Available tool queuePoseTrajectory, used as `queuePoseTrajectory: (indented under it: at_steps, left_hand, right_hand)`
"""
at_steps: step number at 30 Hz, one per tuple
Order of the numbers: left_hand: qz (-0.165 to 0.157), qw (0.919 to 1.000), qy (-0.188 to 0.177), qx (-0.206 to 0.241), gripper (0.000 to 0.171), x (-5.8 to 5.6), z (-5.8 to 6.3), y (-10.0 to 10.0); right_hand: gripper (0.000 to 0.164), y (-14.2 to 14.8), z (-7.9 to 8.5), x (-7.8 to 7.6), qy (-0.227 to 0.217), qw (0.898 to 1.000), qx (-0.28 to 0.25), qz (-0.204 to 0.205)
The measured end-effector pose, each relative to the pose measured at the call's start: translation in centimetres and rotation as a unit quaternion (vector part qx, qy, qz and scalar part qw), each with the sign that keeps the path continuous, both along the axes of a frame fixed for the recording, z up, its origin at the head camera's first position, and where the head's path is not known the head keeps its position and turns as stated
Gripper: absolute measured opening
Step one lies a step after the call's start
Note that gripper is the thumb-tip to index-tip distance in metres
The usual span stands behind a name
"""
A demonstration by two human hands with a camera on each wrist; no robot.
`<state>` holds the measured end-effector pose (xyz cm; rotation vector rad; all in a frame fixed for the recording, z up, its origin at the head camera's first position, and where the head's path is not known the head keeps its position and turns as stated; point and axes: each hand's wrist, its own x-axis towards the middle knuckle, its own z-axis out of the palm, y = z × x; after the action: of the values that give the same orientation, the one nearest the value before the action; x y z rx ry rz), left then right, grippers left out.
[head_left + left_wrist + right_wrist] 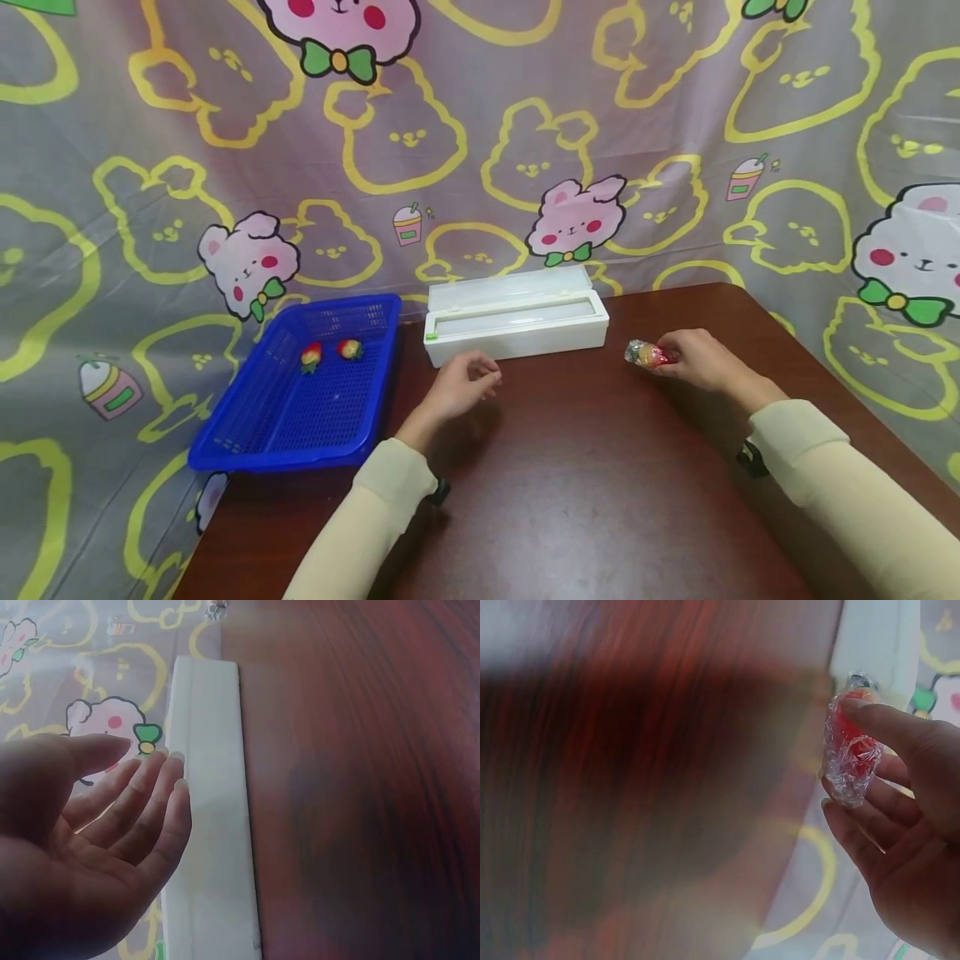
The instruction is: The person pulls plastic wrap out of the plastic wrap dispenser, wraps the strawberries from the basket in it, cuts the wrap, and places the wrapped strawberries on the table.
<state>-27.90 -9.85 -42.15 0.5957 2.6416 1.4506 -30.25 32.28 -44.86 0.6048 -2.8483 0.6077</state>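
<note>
My right hand (701, 358) pinches a strawberry wrapped in clear plastic film (649, 354), held over the right part of the table. The right wrist view shows the thumb on one side of the crinkled wrap (851, 754) and the fingers behind it. My left hand (461, 385) holds nothing, its fingers loosely curved, just in front of a long white cling film dispenser (517, 340). The dispenser's lid is raised at the back. In the left wrist view the fingertips overlap the dispenser's white side (214, 825).
A blue plastic basket (303, 458) stands on the left of the table, with two strawberries (348, 349) inside. The brown wooden table (570, 483) reaches back to a curtain (465, 125) with cartoon animals.
</note>
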Motion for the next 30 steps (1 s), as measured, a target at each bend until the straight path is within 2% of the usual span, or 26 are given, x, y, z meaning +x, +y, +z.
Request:
queuePoseTrajectory:
  at_steps: [8,14,21,26,28,30]
  left_hand:
    - [0.013,0.9993,0.006,-0.034,0.013,-0.7,0.0,-0.4]
    - [0.014,0.9990,0.014,-0.041,0.013,-1.0,0.1,-0.5]
    - [0.043,0.9952,0.045,-0.076,0.010,-1.5,-0.1,-0.9]
    - [0.062,0.9851,0.092,-0.131,0.014,-1.6,0.0,-1.2]
    - [0.072,0.9764,0.119,-0.165,0.018,-1.7,0.0,-1.3]
    - [0.088,0.9631,0.151,-0.205,0.024,-1.9,0.2,-1.2]
  right_hand:
    - [0.043,2.1,-1.3,-1.2,-0.026,1.000,0.013,-0.008]
    - [0.046,2.3,-1.3,-1.6,-0.050,0.999,0.012,-0.012]
    - [0.057,2.2,-1.3,-1.6,-0.077,0.997,0.011,-0.027]
    - [0.070,0.8,-0.3,-1.0,-0.043,0.998,0.021,-0.044]
    - [0.073,-0.7,0.6,-0.9,-0.022,0.998,0.026,-0.047]
    - [0.073,-2.5,1.4,-0.9,-0.001,0.999,0.033,-0.038]
